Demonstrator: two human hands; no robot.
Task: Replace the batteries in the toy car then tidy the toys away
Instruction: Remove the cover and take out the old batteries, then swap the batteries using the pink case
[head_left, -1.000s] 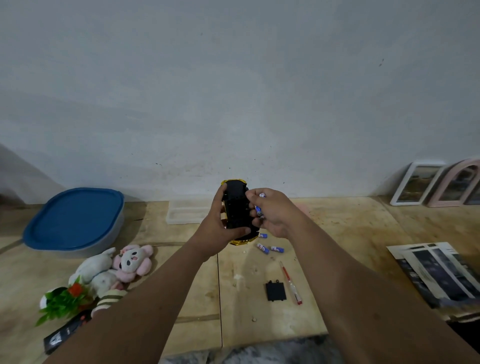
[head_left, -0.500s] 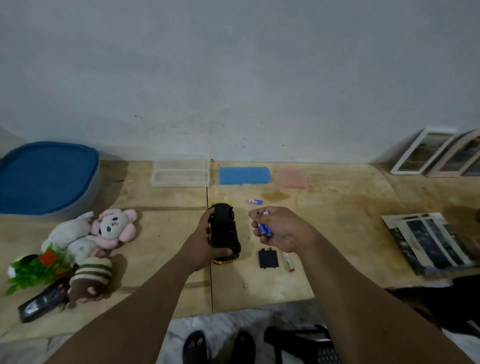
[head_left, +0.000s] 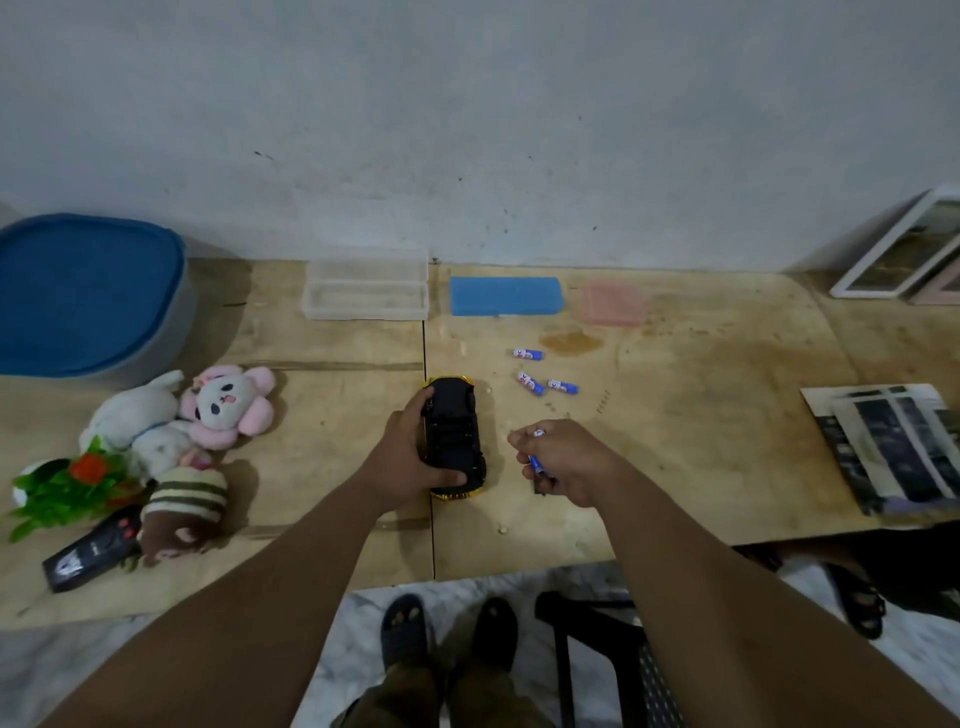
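Three batteries (head_left: 540, 375) are scattered mid-table (head_left: 701, 415); plush toys (head_left: 176, 431) are heaped near the left edge, a blue-lidded tub (head_left: 88, 291) at the back-left corner.

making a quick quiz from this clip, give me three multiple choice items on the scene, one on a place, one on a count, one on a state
1. Where is the blue-lidded grey plastic tub?
A. far left, by the wall
B. far right, by the frames
C. on the floor

2. How many small blue-and-white batteries lie loose on the wooden table?
A. one
B. three
C. six

3. How is the black-and-yellow toy car held?
A. wheels down, untouched
B. underside up in the left hand
C. inside the clear box

Answers:
1 A: the tub sits at the left edge against the wall.
2 B: three lie beyond the right hand, which holds more.
3 B: the black underside faces up, with the left hand's grip around it.
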